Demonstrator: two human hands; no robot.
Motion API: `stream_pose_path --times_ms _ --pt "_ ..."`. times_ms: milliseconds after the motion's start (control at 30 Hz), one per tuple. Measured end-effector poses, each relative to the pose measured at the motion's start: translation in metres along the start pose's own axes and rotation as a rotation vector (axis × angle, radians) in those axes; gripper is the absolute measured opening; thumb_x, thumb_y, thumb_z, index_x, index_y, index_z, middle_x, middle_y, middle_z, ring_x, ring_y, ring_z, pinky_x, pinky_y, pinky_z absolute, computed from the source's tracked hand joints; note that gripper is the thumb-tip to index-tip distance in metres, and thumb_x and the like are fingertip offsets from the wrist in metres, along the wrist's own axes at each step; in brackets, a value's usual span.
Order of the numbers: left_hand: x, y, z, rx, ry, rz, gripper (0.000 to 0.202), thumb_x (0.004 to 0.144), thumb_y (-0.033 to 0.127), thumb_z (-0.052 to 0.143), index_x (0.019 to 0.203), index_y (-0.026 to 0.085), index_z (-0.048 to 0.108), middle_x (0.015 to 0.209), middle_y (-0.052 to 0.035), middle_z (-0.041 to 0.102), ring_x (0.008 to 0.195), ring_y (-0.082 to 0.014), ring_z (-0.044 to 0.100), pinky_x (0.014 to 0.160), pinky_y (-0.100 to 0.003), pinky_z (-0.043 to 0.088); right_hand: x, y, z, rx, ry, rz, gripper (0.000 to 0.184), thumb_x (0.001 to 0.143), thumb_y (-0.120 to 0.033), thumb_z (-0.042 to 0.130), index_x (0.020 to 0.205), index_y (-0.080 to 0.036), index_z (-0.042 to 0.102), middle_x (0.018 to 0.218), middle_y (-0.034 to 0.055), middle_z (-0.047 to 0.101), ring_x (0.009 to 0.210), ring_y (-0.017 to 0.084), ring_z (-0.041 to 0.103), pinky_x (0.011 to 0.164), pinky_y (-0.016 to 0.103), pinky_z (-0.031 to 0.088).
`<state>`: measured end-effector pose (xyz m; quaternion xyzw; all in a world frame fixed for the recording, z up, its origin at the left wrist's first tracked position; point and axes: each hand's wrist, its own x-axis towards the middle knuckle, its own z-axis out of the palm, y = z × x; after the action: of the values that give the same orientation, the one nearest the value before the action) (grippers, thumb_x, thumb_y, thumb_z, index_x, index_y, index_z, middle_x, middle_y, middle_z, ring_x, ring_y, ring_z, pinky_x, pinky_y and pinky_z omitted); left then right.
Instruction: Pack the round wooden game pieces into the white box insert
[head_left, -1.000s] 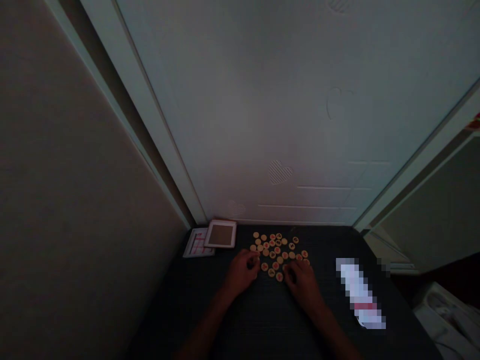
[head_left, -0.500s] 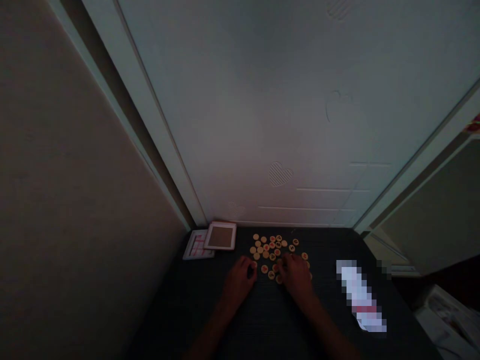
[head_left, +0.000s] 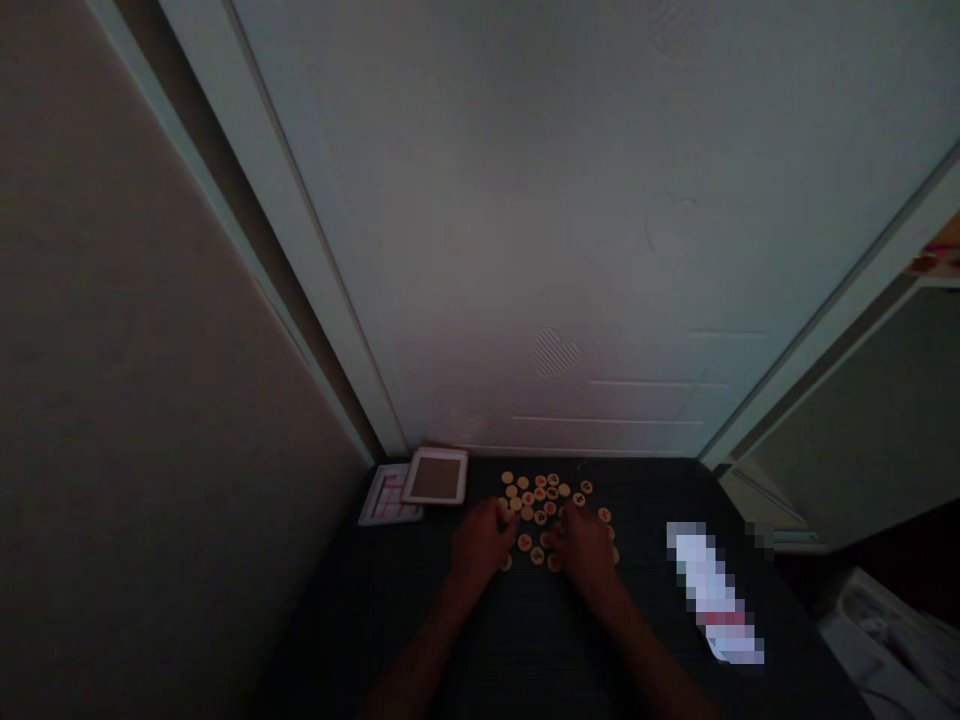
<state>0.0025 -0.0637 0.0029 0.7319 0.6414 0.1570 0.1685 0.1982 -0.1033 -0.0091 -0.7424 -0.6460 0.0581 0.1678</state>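
Item: loose heap of round wooden discs (head_left: pixel 541 492), pale faces with red or dark marks too small for me to read. I log them on the dark floor mat (head_left: pixel 525 640), at the foot of a white door (head_left: pixel 570 230). The heap is roughly round with no long axis I can name; single discs lie flat, some touching, some apart.

Left hand (head_left: pixel 480 545): palm down at the heap's 8 o'clock edge. From its fingertips the bulk of the discs lies toward 1 o'clock. Fingers curled inward and close together, touching the nearest discs; in this dim light I cannot tell whether a disc is pinched between them.

Right hand (head_left: pixel 586 548): palm down over the heap's 5 o'clock side, covering several discs. From its fingertips the uncovered discs lie toward 11 o'clock. Fingers bent and drawn together on the pieces; a grip on any one disc I cannot tell.

Nearness: the right hand sits deeper into the heap; the left is only at its rim. A few discs show between the two hands and at their near side.

Adjacent items: a shallow square tray (head_left: pixel 436 477) at the heap's 9 o'clock, resting partly on a red-lined printed sheet (head_left: pixel 384 497). A blurred white object (head_left: pixel 712 590) lies well apart at 4 o'clock.
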Motion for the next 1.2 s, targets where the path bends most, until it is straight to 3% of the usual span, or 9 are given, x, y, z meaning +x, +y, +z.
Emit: stream_pose_path --times_ms 267,533,833,1033,1200 --pt "0.01 0.001 0.004 0.012 -0.036 -0.022 0.01 0.091 0.026 0.062 0.1 0.024 0.059 0.105 -0.0034 0.07 0.097 -0.0195 0.066 0.077 -0.027 0.043 -0.005 0.01 0.003 0.11 0.013 -0.038 0.019 0.088 -0.022 0.064 0.107 -0.024 0.068 0.105 0.0087 0.071 0.096 0.024 0.068 0.083 0.031 0.046" --pt "0.011 -0.002 0.004 0.017 -0.007 0.022 0.026 0.095 0.033 0.061 0.119 0.025 0.06 0.125 -0.0067 0.063 0.11 -0.0209 0.063 0.088 -0.029 0.046 -0.008 0.02 0.003 0.379 0.058 -0.133 0.036 0.094 -0.017 0.051 0.123 -0.028 0.069 0.113 0.0083 0.068 0.102 0.02 0.068 0.09 0.03 0.053" --pt "0.014 -0.008 0.007 -0.005 -0.012 0.11 0.015 0.096 0.027 0.059 0.109 0.025 0.067 0.119 -0.0058 0.065 0.111 -0.0214 0.063 0.096 -0.03 0.046 -0.018 0.042 0.0 0.689 0.108 -0.057 0.019 0.096 -0.037 0.053 0.101 -0.024 0.066 0.106 0.0091 0.071 0.099 0.024 0.07 0.088 0.038 0.059" --pt "0.006 -0.016 0.004 -0.084 -0.022 0.208 0.026 0.104 0.026 0.043 0.117 0.026 0.065 0.12 -0.0063 0.066 0.112 -0.0201 0.063 0.099 -0.03 0.046 -0.019 0.054 -0.009 0.818 0.078 0.05 0.033 0.096 -0.052 0.054 0.108 -0.023 0.066 0.108 0.01 0.076 0.1 0.025 0.073 0.085 0.039 0.06" --pt "0.008 -0.023 0.007 -0.175 -0.04 0.274 0.027 0.104 0.025 0.042 0.118 0.025 0.066 0.122 -0.0068 0.068 0.113 -0.0199 0.064 0.101 -0.03 0.046 -0.023 0.069 -0.023 0.818 0.057 0.146 0.043 0.091 -0.062 0.058 0.107 -0.024 0.071 0.11 0.0088 0.077 0.098 0.026 0.074 0.084 0.038 0.059"
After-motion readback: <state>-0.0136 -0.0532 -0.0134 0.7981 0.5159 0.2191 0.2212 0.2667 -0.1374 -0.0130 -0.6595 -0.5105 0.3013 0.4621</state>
